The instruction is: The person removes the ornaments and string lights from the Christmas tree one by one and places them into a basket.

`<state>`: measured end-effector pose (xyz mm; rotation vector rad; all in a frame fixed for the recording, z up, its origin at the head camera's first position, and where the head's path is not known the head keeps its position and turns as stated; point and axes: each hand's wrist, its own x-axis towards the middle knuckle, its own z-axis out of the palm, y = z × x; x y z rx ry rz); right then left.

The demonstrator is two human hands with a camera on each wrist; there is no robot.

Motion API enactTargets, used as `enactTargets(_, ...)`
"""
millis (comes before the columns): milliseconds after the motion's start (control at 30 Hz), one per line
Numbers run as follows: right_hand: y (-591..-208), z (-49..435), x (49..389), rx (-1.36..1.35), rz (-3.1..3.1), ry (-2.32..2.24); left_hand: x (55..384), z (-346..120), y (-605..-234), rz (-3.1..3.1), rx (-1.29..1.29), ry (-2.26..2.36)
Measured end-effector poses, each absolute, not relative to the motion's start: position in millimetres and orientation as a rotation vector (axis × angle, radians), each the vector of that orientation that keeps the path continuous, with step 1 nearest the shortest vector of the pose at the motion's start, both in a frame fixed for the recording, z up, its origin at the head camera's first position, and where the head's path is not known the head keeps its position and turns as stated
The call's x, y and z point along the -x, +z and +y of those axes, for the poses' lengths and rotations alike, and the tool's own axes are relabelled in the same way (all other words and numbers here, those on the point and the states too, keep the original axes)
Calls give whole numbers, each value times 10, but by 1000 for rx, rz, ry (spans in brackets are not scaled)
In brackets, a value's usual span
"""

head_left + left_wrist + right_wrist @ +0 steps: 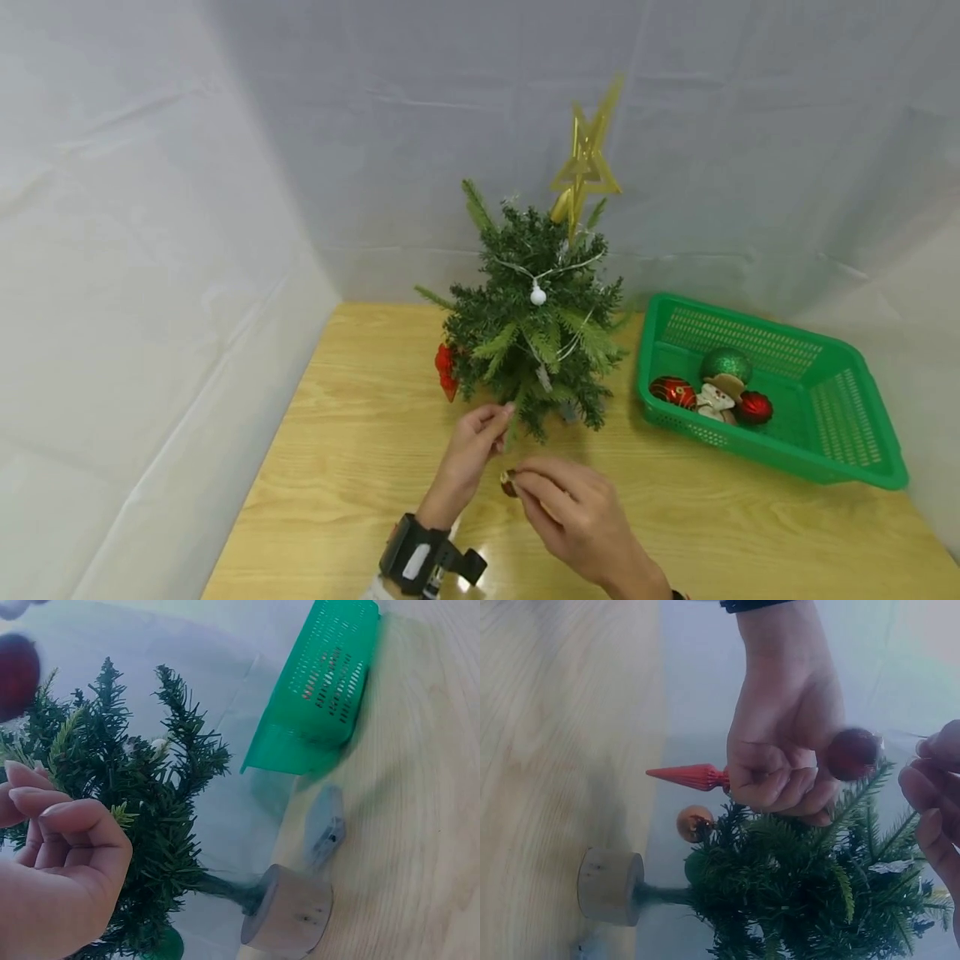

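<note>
The right hand (581, 517) pinches a round, glossy dark-red bauble (509, 484) with a gold top, just beside the left hand (468, 450), which pinches a tree branch (512, 429). Right of both hands, a green basket (813, 437) holds a glittery green ball (726, 363), a hatted figure (716, 398) and two red balls (672, 392).

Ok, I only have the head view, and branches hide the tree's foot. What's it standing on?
Observer: A round base; the right wrist view shows the trunk set in it.
Operator: Anything hanging near the red ornament on the tree's left that I can't see?
Observer: Yes, a copper ball beside it.
Operator: The right hand partly hides the bauble it holds. What shape is that?
Observer: Round, going by the right wrist view.
</note>
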<state>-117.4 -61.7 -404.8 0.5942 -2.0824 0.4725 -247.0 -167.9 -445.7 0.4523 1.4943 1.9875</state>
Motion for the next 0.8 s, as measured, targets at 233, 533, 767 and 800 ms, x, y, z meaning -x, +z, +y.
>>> enactTargets(233, -4040, -584, 1095, -529, -2100, 585, 2491, -1696, -4441, 1472, -458, 2002)
enactTargets(533, -4043, -327, 1019, -481, -2237, 553, 2510, -1728, -4445, 1493, -455, 1993)
enactTargets(767, -4007, 13, 912, -320, -2324, 488, 2508, -1731, -4432, 1538, -438, 1947)
enactTargets(800, -3996, 74, 902, -311, -2325, 479, 2506, -1731, -4427, 1544, -436, 1943)
